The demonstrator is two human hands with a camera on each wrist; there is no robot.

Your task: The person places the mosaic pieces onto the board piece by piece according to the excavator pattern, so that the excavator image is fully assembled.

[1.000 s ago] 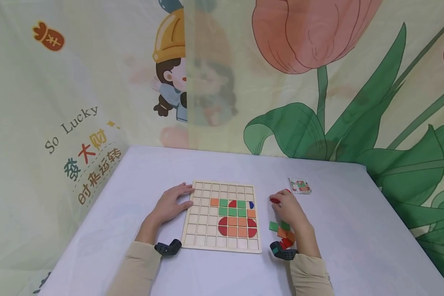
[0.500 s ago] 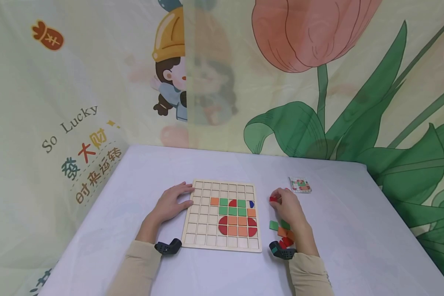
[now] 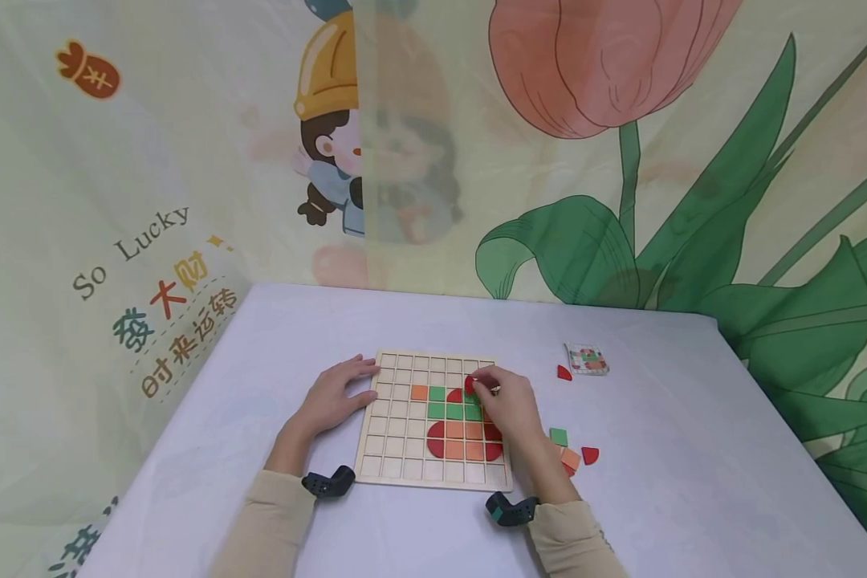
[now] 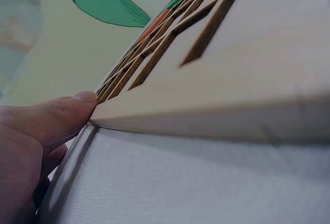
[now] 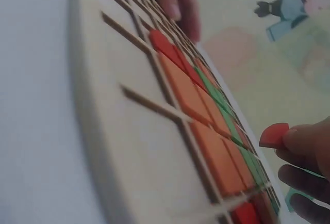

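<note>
A wooden grid board (image 3: 396,449) lies on the table, with orange, green and red tiles set in some of its cells. At its left edge rests my left hand (image 3: 334,396), fingers extended; in the left wrist view its thumb (image 4: 77,108) touches the board's corner. My right hand (image 3: 507,401) is over the board's right side and pinches a red quarter-circle tile (image 5: 274,135) between thumb and fingertip. In the head view this tile overlaps the upper right cells, just beside another red quarter-circle (image 3: 455,396). The right hand covers several cells near the right edge.
Right of the board lie a green square tile (image 3: 559,437), an orange tile (image 3: 570,458) and a red quarter-circle tile (image 3: 590,455). Farther back is a small patterned card (image 3: 588,360) with another red tile (image 3: 564,372) beside it. A printed curtain (image 3: 419,265) hangs behind the table.
My right hand has moved left from beside the card to over the board, carrying the red tile. Loose tiles under its forearm are now uncovered. The left hand has stayed put.
</note>
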